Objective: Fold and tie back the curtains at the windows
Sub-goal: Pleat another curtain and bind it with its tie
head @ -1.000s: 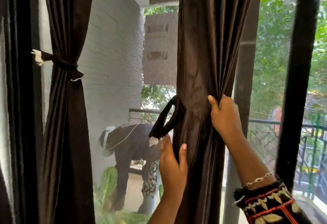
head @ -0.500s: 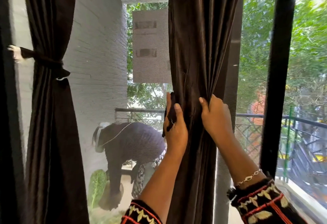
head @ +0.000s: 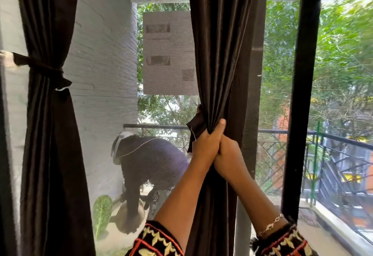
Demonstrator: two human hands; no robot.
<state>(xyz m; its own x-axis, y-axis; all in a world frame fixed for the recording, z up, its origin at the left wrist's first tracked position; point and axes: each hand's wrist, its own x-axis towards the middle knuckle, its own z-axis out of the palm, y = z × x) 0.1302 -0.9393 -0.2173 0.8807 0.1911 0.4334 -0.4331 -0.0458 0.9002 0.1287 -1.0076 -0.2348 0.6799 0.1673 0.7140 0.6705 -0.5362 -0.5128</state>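
A dark brown curtain (head: 218, 53) hangs in the middle of the window, gathered into a narrow bundle at waist height. My left hand (head: 205, 142) grips the gathered folds together with the loose end of a dark tie strap (head: 196, 124), which sticks out to the left. My right hand (head: 230, 156) presses against the left hand and grips the same bundle from the right. A second dark curtain (head: 48, 134) at the left is cinched by its own tie band (head: 46, 69), whose white end reaches the left edge.
A black vertical window bar (head: 302, 94) stands just right of my hands. Behind the mesh screen a person (head: 149, 160) bends over on the balcony. A metal railing (head: 333, 140) and a grey brick wall (head: 96, 73) lie beyond.
My left hand took the hanging strap and rose to the gathered folds. Both hands then closed together on the bundle, pulling it narrower.
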